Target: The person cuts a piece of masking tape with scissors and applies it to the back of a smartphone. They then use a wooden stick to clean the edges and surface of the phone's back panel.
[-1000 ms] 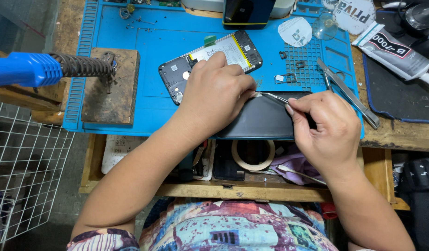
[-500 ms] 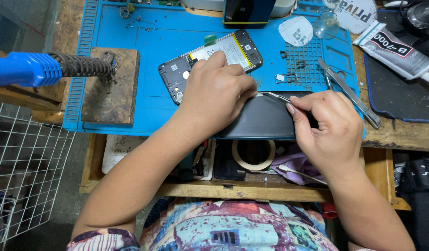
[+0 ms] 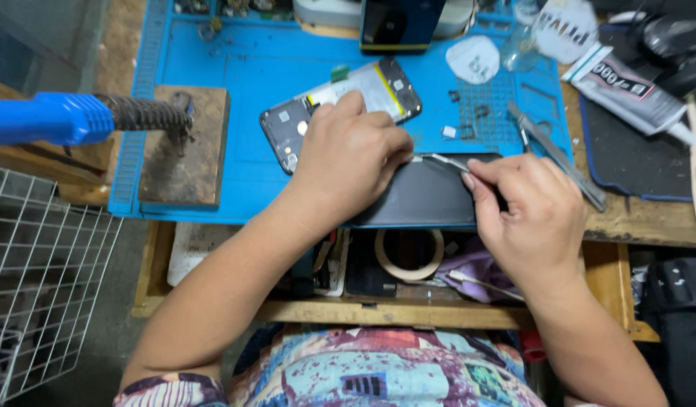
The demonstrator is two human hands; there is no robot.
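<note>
A dark phone screen panel (image 3: 423, 197) lies face down at the near edge of a blue work mat (image 3: 235, 83). My left hand (image 3: 348, 154) presses on its left end, fingers curled. My right hand (image 3: 525, 207) pinches thin metal tweezers (image 3: 442, 160), whose tips reach to the panel's top edge by my left fingertips. Behind my left hand lies an opened phone body (image 3: 340, 102), its battery and dark circuit board showing; my hand hides part of it.
A blue-handled soldering iron (image 3: 84, 117) rests over a wooden block (image 3: 186, 147) at left. A second metal tool (image 3: 555, 154), a glue tube (image 3: 627, 87) and small parts lie at right. An open drawer below holds a tape roll (image 3: 408, 256). A wire rack (image 3: 39, 279) stands at lower left.
</note>
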